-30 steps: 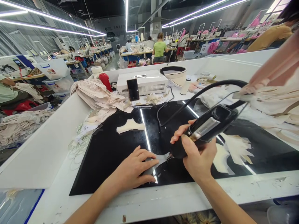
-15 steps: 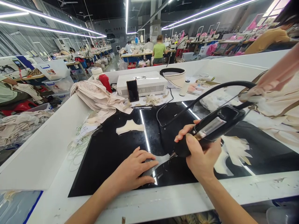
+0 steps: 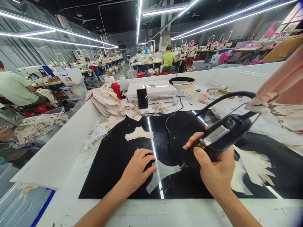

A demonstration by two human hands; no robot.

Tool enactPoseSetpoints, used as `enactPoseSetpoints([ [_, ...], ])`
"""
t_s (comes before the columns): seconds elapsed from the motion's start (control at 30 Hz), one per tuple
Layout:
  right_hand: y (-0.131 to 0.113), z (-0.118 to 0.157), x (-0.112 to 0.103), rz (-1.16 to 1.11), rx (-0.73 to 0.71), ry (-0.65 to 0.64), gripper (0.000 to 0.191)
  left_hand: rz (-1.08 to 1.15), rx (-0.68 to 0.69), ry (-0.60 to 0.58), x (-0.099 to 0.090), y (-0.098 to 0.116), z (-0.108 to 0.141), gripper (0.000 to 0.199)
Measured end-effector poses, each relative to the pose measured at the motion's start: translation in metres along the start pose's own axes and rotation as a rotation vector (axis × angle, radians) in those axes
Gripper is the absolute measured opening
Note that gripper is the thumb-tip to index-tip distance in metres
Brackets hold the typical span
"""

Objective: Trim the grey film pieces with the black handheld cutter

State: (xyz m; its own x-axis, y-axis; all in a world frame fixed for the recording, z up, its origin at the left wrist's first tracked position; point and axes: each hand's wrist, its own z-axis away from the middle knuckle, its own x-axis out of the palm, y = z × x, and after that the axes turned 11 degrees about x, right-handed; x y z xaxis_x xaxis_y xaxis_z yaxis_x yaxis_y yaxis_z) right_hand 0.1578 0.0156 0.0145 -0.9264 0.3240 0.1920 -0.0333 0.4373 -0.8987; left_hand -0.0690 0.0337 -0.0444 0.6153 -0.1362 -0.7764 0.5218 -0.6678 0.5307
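Note:
My right hand (image 3: 216, 167) is wrapped round a black handheld tool (image 3: 219, 134) with a silver plate on its side. The tool's narrow tip meets the right end of a thin translucent piece (image 3: 163, 173) on the glossy black board (image 3: 113, 170). At that piece's upper left edge rests my left hand (image 3: 138, 165), fingers apart and slightly bent, holding nothing. A cream cut piece (image 3: 139, 134) lies farther back on the board. Beyond my right hand, several pale pieces (image 3: 254, 165) overlap one another.
Behind the board are a phone (image 3: 142, 98), a white vented box (image 3: 153, 91), a round cream container (image 3: 183, 85) and a white bottle (image 3: 195, 97). Beige fabric (image 3: 109, 104) is heaped at the back left. A thick cable runs from the tool; pink fabric hangs at the right.
The view has shifted, moving the scene rightward and slightly down. My left hand has slid back off the translucent piece, uncovering more of it. My right hand still grips the tool.

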Motion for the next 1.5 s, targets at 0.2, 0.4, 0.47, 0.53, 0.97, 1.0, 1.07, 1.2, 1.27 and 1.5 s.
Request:
enactPoseSetpoints([
  [0.2,-0.005,0.007,-0.014,0.178,-0.361,0.382,0.051,0.067,-0.013,-0.003,0.001,0.004,0.0,0.01],
  [0.4,0.0,0.023,-0.009,0.588,-0.437,-0.251,0.02,0.203,-0.053,0.006,-0.001,0.01,-0.001,0.01],
  [0.47,0.011,0.024,-0.003,0.728,-0.387,-0.445,0.026,0.274,-0.098,0.015,-0.004,0.012,-0.002,0.01],
  [0.53,0.022,0.023,0.004,0.772,-0.268,-0.554,0.028,0.336,-0.143,0.034,-0.007,0.012,-0.001,0.01],
  [0.97,0.049,-0.002,0.03,0.544,0.332,-0.675,0.03,0.592,-0.293,0.31,-0.014,-0.006,-0.008,0.02],
  [1.0,0.052,-0.006,0.033,0.547,0.313,-0.654,0.029,0.586,-0.3,0.33,-0.015,-0.008,-0.01,0.024],
  [1.07,0.059,-0.013,0.041,0.559,0.267,-0.606,0.029,0.561,-0.312,0.359,-0.019,-0.015,-0.014,0.031],
  [1.2,0.075,-0.031,0.064,0.598,0.19,-0.528,0.03,0.435,-0.317,0.38,-0.033,-0.036,-0.031,0.035],
  [1.27,0.084,-0.041,0.077,0.641,0.148,-0.487,0.03,0.328,-0.307,0.384,-0.043,-0.047,-0.042,0.033],
  [1.5,0.113,-0.055,0.107,0.834,-0.055,-0.397,0.038,-0.093,-0.212,0.264,-0.057,-0.078,-0.071,0.034],
])
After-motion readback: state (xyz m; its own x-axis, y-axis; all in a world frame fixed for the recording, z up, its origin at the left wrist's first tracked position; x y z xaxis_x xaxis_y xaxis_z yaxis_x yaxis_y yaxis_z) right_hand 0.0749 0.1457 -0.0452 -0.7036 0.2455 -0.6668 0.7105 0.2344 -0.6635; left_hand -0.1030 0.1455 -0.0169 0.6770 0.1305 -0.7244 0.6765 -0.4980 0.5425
